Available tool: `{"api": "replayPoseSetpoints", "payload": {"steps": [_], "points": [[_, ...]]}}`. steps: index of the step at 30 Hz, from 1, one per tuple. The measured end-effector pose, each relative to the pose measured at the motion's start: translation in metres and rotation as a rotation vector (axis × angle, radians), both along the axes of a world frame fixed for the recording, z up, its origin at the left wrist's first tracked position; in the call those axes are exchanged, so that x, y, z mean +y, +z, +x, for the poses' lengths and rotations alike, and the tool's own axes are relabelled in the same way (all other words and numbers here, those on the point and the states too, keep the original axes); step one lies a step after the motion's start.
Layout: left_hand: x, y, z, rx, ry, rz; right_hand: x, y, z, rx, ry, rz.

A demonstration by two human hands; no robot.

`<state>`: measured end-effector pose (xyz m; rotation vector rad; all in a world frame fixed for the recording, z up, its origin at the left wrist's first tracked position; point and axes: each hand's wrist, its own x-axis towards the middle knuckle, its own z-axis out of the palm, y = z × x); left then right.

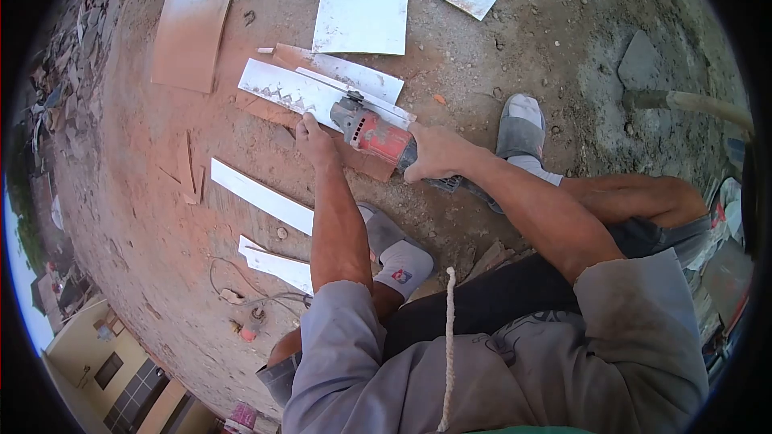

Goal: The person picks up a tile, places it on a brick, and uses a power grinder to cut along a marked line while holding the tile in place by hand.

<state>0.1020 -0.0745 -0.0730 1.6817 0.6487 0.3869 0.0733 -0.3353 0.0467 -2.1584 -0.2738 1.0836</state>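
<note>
My right hand is wrapped around the rear body of a red and grey angle grinder. The grinder's head lies over a long white tile strip with a jagged, chipped patch on its face. My left hand grips the near edge of that strip, just left of the grinder head; its fingertips are partly hidden. Beneath and behind the strip are more tile pieces, among them a dusty white one and a reddish one. The grinder's disc is hard to make out.
White tile strips lie on the dirt to the left, near a cable and plug. Larger tiles lie farther ahead. My slippered feet flank the work. A shovel rests at the right.
</note>
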Motion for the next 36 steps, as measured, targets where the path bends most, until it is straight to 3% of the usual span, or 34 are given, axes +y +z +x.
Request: {"api": "replayPoseSetpoints", "payload": {"steps": [36], "points": [[0.002,-0.001,-0.001,0.019,-0.015,0.007,-0.003,-0.004,0.004,-0.023,0.023,0.024]]}}
